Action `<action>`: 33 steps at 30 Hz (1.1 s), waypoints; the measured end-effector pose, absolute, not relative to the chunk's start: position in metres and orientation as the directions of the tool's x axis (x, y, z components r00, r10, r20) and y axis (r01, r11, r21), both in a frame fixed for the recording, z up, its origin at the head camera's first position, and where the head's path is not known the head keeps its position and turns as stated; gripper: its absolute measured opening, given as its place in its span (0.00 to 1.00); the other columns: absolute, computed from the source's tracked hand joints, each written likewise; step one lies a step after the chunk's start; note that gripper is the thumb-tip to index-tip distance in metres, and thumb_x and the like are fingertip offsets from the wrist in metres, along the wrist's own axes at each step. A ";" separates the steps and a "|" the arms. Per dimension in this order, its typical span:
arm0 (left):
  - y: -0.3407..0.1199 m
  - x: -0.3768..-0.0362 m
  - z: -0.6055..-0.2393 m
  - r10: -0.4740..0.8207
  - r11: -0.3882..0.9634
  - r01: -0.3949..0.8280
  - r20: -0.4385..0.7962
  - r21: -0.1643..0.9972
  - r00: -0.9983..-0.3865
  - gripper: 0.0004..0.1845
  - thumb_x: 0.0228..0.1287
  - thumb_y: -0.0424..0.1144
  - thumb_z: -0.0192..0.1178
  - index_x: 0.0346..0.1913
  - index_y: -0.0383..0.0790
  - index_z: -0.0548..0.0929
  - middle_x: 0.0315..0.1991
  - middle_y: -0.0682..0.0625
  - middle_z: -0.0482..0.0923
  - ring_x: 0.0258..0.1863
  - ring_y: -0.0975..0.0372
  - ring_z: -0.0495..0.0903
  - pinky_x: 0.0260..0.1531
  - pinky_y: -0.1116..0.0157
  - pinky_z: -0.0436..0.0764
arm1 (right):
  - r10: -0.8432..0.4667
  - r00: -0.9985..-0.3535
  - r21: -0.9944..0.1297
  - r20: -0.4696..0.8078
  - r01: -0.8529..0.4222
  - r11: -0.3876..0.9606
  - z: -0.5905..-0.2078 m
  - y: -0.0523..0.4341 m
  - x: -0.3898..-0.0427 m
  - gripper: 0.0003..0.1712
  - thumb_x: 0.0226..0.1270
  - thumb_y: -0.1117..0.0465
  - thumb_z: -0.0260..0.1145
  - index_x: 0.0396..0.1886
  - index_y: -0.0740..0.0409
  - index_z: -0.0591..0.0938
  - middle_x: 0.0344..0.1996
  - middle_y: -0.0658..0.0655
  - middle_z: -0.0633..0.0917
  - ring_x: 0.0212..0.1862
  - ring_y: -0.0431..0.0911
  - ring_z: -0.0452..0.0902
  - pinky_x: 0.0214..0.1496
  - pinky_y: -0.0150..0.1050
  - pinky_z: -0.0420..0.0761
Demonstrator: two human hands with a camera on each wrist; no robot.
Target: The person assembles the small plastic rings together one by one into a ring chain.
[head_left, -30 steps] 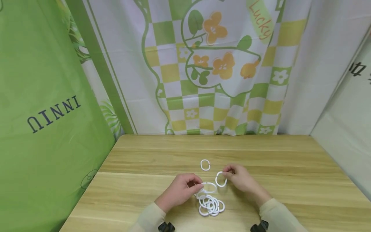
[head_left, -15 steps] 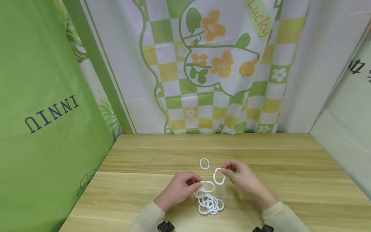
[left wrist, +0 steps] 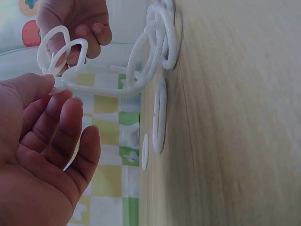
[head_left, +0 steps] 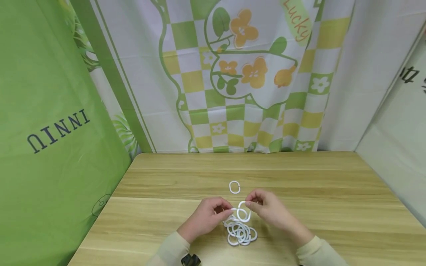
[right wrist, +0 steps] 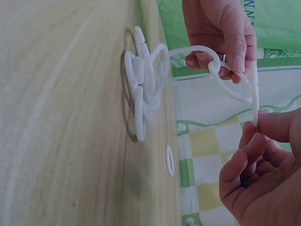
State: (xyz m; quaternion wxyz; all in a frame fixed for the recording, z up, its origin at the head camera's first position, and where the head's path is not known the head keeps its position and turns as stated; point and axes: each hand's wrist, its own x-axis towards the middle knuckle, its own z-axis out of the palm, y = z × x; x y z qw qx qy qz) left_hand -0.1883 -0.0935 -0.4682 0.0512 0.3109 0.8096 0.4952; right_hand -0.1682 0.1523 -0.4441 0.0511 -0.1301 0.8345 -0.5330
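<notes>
In the head view my left hand [head_left: 207,218] pinches a white oval plastic chain link [right wrist: 229,92] between thumb and fingertips. That link hangs together with others in a chain leading down to a heap of white links [head_left: 240,233] on the table. From the other side my right hand [head_left: 274,210] pinches one more white link [right wrist: 255,87] by its edge. The two held links overlap in the head view and meet closely in the right wrist view. Both hands are raised above the tabletop, with the heap below and between them.
A single white link [head_left: 230,187] lies flat on the wooden table [head_left: 173,177], beyond the hands. Patterned curtain fabric [head_left: 229,111] hangs behind the table's far edge. Green cloth [head_left: 60,184] hangs at the left, pale cloth [head_left: 392,147] at the right.
My right hand has moved left with its link, which was apart from the left hand's link and now overlaps it. My left hand stays nearly in place.
</notes>
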 end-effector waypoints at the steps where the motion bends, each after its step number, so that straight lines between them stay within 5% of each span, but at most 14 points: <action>1: -0.093 -0.188 -0.469 0.554 0.315 0.454 0.227 0.834 -0.801 0.05 0.71 0.39 0.67 0.43 0.42 0.89 0.34 0.56 0.85 0.31 0.70 0.78 0.34 0.69 0.81 | -0.270 -0.961 -0.903 0.053 -0.161 0.397 -0.445 0.151 -0.168 0.08 0.72 0.60 0.69 0.43 0.61 0.83 0.32 0.52 0.82 0.33 0.44 0.73 0.33 0.34 0.75; 19: -0.093 -0.189 -0.466 0.556 0.321 0.457 0.225 0.830 -0.800 0.05 0.71 0.37 0.66 0.43 0.38 0.88 0.34 0.58 0.84 0.30 0.70 0.77 0.33 0.70 0.81 | -0.305 -0.950 -0.912 0.066 -0.181 0.367 -0.454 0.145 -0.166 0.07 0.69 0.64 0.70 0.41 0.64 0.83 0.32 0.53 0.83 0.36 0.44 0.77 0.38 0.33 0.78; 33: -0.095 -0.186 -0.466 0.600 0.279 0.373 0.143 0.885 -0.787 0.03 0.71 0.38 0.65 0.42 0.43 0.87 0.34 0.56 0.84 0.34 0.63 0.82 0.36 0.68 0.83 | -0.183 -0.983 -0.934 0.023 -0.087 0.347 -0.450 0.143 -0.166 0.07 0.71 0.64 0.69 0.43 0.63 0.82 0.35 0.56 0.84 0.36 0.44 0.76 0.36 0.33 0.77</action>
